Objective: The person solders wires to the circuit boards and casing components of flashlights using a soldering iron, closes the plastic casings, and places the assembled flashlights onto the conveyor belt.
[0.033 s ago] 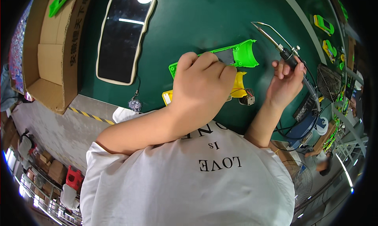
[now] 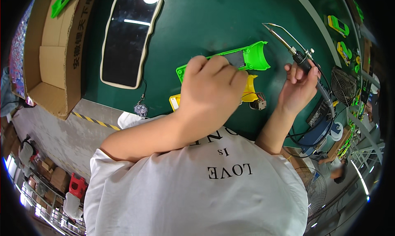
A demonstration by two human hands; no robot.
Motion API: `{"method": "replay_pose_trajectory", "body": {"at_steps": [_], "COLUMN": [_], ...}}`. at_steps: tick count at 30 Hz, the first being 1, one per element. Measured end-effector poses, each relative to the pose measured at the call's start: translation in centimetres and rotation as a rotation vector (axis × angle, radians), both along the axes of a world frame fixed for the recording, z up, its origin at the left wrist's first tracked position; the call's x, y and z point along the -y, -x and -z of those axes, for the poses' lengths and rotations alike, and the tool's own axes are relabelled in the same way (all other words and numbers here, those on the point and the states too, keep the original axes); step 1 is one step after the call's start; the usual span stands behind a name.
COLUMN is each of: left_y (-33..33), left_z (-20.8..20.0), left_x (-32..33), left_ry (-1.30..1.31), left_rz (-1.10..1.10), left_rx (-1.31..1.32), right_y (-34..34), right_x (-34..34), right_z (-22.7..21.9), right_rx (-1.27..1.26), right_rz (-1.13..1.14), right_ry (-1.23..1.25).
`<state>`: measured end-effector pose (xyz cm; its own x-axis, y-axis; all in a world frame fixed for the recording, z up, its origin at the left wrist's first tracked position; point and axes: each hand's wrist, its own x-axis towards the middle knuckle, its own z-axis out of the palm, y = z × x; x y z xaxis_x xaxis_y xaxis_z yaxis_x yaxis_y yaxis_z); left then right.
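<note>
My left hand (image 2: 214, 86) is curled over the middle of the work, fingers bent down and closed; whatever they grip is hidden beneath the hand. Under and beyond it lies a green plastic housing half (image 2: 257, 57) with screw posts and a grey panel. Nearer to me, partly covered by the same hand, is a yellow plastic housing (image 2: 249, 90). A small metal motor-like part (image 2: 259, 103) with thin wires sits by its right end. My right hand (image 2: 299, 86) holds a soldering iron (image 2: 301, 60) by its black handle, tip pointing up and left, with a thin metal tube alongside.
A large phone in a cream case (image 2: 129, 38) lies at the left, with a charm (image 2: 140, 109) on its strap. Past it stands an open cardboard box (image 2: 52, 71). On the right are a blue soldering station (image 2: 314, 139), black cables, a round fan grille (image 2: 344, 84) and green-yellow devices (image 2: 338, 26).
</note>
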<state>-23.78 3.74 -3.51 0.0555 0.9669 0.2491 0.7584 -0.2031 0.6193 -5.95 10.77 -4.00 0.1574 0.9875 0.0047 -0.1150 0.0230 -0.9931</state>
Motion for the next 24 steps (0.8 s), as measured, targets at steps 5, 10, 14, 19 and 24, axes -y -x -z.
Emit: {"method": "replay_pose_trajectory", "body": {"at_steps": [5,10,14,19,24], "left_y": [-1.0,-1.3,-1.4,-0.8,-1.0], "left_z": [-1.1,-1.1,-1.1,-0.9,0.0], "left_x": [1.8,2.4,2.2,0.5,0.1], "left_ry": [-0.144,-0.159,-0.140,0.008,0.033], "left_rz": [0.222,0.431,0.347,-0.004,0.039], "left_rx": [-0.011,0.002,-0.043,-0.095,-0.106], "right_y": [0.3,-0.1,-0.2,0.2,0.3], "right_x": [0.4,0.5,0.7,0.8,0.9], "right_z": [-0.4,-0.6,-0.7,-0.5,-0.7], "right_rx": [-0.026,-0.014,0.005,0.018,0.013], "right_rz": [-0.034,-0.036,-0.041,-0.055,-0.045], "right_ry": [-0.027,-0.027,-0.035,-0.044,-0.034]}}
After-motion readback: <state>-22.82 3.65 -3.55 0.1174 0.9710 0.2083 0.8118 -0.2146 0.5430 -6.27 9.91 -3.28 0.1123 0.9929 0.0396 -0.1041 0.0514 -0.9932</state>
